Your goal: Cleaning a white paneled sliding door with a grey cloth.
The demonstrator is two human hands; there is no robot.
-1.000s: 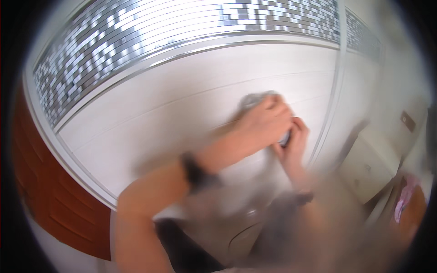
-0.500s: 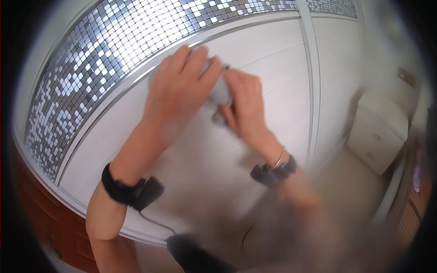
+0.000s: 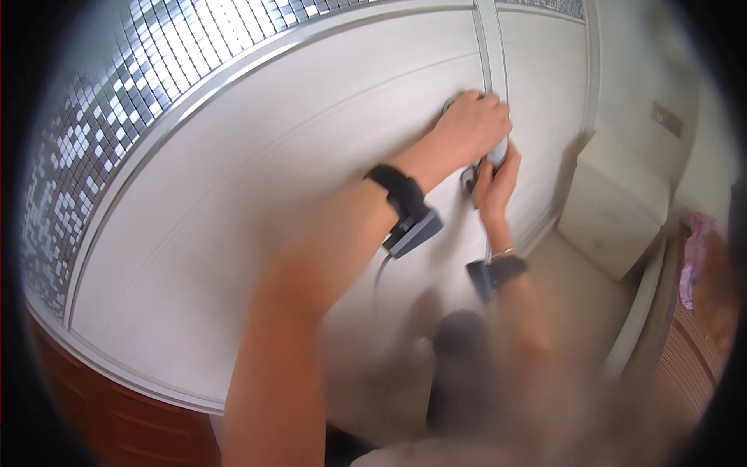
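Both my hands are closed round a pale grey, rounded object (image 3: pixel 500 152), mostly hidden by my fingers, so its kind does not show. My left hand (image 3: pixel 473 124) wraps over it from above, with a dark edge showing just left of the knuckles. From below, my right hand (image 3: pixel 498 187) grips its lower part. Beside the right fingers hangs a small dark ring-like piece (image 3: pixel 468 178), too blurred to name. The object is in front of the silver upright strip (image 3: pixel 492 47) of a white panelled door (image 3: pixel 311 156); whether it touches cannot be told.
Shiny mosaic tiles (image 3: pixel 179 54) run across the top of the door. To the right stands a cream bedside cabinet (image 3: pixel 615 206), with a wall socket (image 3: pixel 667 119) above it. Pink cloth (image 3: pixel 695 257) lies at the far right. Reddish-brown wood (image 3: pixel 117 389) is at lower left.
Both hands have shifted right with the grey object, from before the white panel to the silver upright strip. The view has also turned. My grip stays closed.
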